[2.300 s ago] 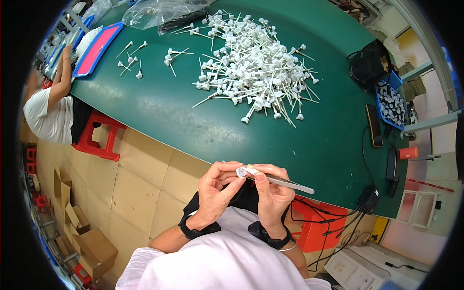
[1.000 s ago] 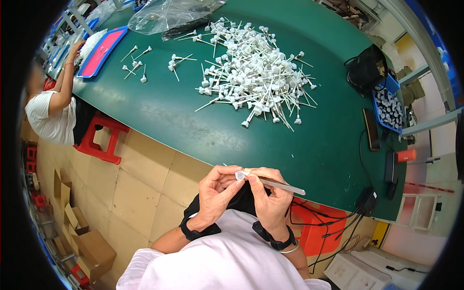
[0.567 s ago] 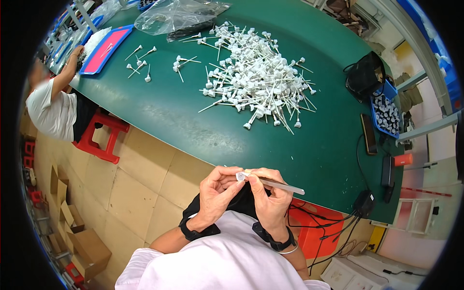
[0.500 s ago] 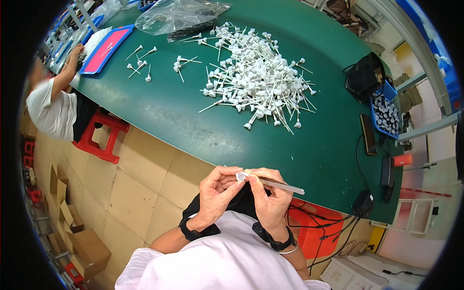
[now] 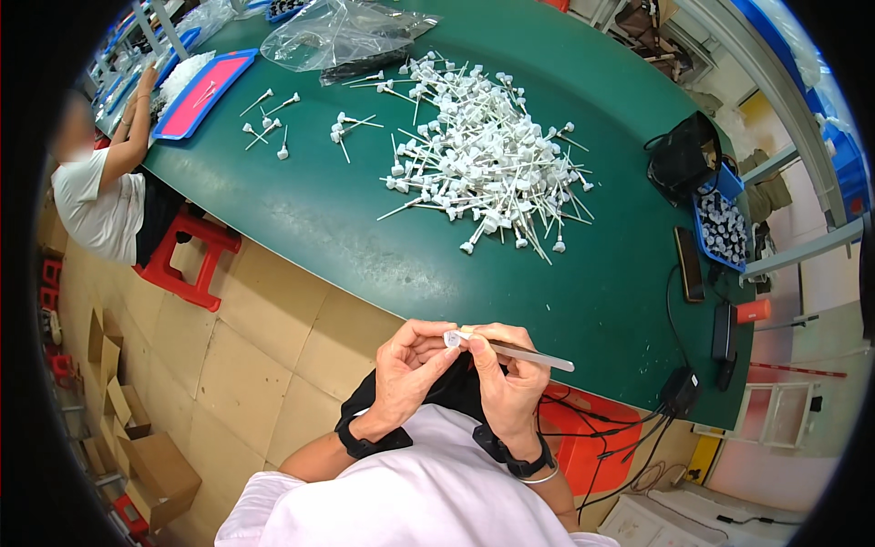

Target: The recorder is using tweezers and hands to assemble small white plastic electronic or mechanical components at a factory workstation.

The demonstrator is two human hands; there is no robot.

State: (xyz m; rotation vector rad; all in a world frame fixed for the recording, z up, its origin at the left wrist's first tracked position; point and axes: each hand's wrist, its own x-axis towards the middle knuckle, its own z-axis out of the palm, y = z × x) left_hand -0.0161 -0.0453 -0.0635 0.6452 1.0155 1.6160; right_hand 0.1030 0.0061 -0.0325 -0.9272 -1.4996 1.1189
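Note:
Between the fingertips of my left hand point(image 5: 407, 364) is a small white plastic part point(image 5: 452, 339), round-headed like those on the table. My right hand point(image 5: 507, 376) is closed round a flat metal tool point(image 5: 538, 356), blade-like or tweezer-like, whose broad end sticks out to the right. Its working tip is hidden by the fingers, close to the white part. Both hands meet just off the table's near edge, in front of my body. Beyond them, a large heap of white plastic parts with thin stems point(image 5: 492, 150) lies on the green table point(image 5: 365, 228).
Several loose stemmed parts point(image 5: 264, 128) lie left of the heap, near a blue-rimmed pink tray point(image 5: 205, 96). A clear plastic bag point(image 5: 337, 36) is at the back. On the right are a black bag point(image 5: 684, 153), a phone point(image 5: 689, 264) and cables point(image 5: 602, 424). A person point(image 5: 100, 196) sits far left.
The white part has turned slightly between my fingertips, its round face showing more. Both hands stay nearly in place; the whole view shifts a little.

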